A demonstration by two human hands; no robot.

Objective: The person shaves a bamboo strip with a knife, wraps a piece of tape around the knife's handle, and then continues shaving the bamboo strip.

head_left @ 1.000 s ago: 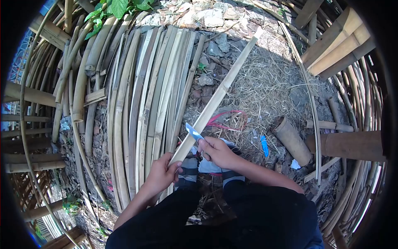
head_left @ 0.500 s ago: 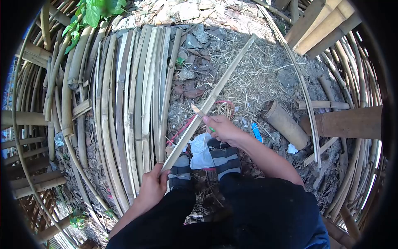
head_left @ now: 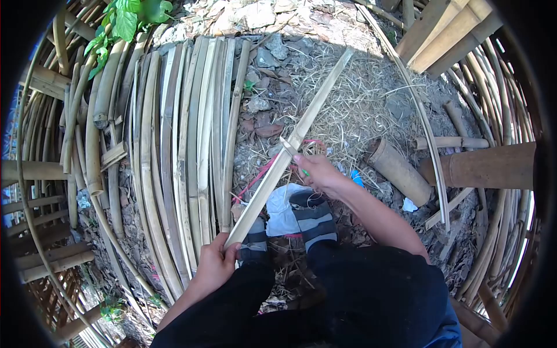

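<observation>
A long, pale bamboo strip (head_left: 267, 187) slants from my lap up to the far right. Around its near end my left hand (head_left: 215, 260) is closed, thumb on top. My right hand (head_left: 318, 171) grips a knife (head_left: 288, 146) by its green handle, most of which the fingers hide. The blade lies across the strip around its middle, close to a node. Below the strip are my two sandalled feet (head_left: 314, 223), with a white cloth or bag (head_left: 281, 212) between them.
Several split bamboo strips (head_left: 200, 139) lie side by side on the left. Thin shavings (head_left: 360, 98) cover the ground ahead. A cut bamboo tube (head_left: 400, 173) and a long thin strip (head_left: 428, 130) are on the right, near bamboo posts (head_left: 487, 169).
My right hand and the knife have moved slightly up and to the right along the strip, and the blade has turned. The strip's far end has shifted a little left.
</observation>
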